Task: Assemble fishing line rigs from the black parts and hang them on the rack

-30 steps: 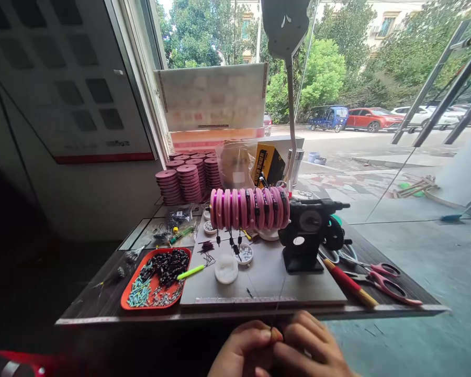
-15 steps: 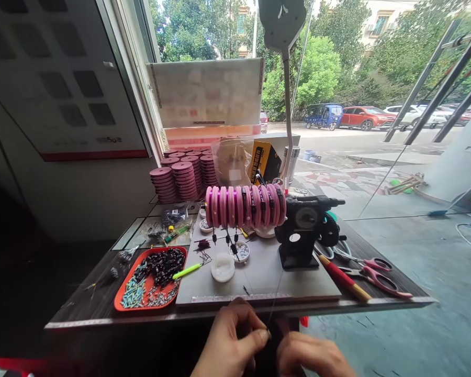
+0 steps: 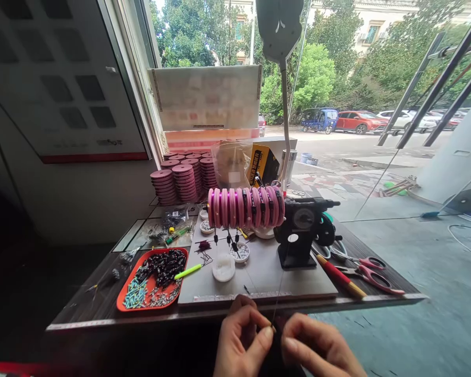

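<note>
My left hand (image 3: 245, 340) is below the table's front edge, its thumb and forefinger pinched on a thin fishing line (image 3: 278, 298). Something tiny and yellowish shows at those fingertips, too small to name. To its right, my right hand (image 3: 317, 345) has its fingers curled and thumb pressed in; whatever they hold is hidden. From the hands the line rises toward a black hand-cranked winder (image 3: 298, 233). Pink foam spools (image 3: 245, 207) sit in a row on the winder's shaft, with several small black pieces hanging under them.
On the left is an orange tray (image 3: 120, 302) of small black, blue and silver parts. A green-handled tool (image 3: 188, 271), a white dish (image 3: 223, 268) and a bead bowl (image 3: 240, 252) lie mid-table. At right are scissors (image 3: 380, 280); stacked pink spools (image 3: 184, 178) stand behind.
Both hands have shifted slightly right. My right hand is now sharper and higher, its fingers near my left fingertips. The camera view has moved a little.
</note>
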Available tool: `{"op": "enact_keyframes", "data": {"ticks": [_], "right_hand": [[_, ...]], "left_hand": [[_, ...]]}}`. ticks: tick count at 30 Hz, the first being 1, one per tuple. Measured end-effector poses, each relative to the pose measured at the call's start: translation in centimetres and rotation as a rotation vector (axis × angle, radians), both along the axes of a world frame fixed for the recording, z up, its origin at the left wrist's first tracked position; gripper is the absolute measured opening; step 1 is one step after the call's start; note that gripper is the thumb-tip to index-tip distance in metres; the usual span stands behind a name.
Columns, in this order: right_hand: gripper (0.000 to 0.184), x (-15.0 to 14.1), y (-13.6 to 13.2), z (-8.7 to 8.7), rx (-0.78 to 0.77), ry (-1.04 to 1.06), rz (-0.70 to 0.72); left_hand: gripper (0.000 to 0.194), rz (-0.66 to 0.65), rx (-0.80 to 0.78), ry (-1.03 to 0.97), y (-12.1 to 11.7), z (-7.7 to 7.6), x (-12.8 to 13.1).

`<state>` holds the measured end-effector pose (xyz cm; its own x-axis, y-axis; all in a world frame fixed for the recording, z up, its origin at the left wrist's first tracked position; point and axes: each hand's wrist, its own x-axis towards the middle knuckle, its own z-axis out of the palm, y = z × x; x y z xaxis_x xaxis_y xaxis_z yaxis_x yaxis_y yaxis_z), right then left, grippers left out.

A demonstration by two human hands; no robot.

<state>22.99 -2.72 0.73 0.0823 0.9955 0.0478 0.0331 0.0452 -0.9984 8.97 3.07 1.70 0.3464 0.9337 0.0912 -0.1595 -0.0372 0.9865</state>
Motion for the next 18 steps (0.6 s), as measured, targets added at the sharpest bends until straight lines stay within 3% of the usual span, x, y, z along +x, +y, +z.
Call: {"op": "enact_keyframes", "data": {"ticks": [3, 5, 18], "right_hand": [[0.042, -0.1, 1.0, 1.0, -0.162, 0.259, 0.036], [0.042, -0.2, 1.6, 1.5, -0.198, 0.316, 0.065], [0.043, -0.4, 2.4, 2.0, -0.215, 0.256, 0.042]], "left_hand": [[0.021, 0.009, 0.055, 0.037, -0.1, 0.2, 0.1], [0.02, 0.016, 0.08, 0.059, -0.1, 0.1, 0.1], [0.013, 0.097, 0.194, 0.155, -0.3, -0.2, 0.2]]}}
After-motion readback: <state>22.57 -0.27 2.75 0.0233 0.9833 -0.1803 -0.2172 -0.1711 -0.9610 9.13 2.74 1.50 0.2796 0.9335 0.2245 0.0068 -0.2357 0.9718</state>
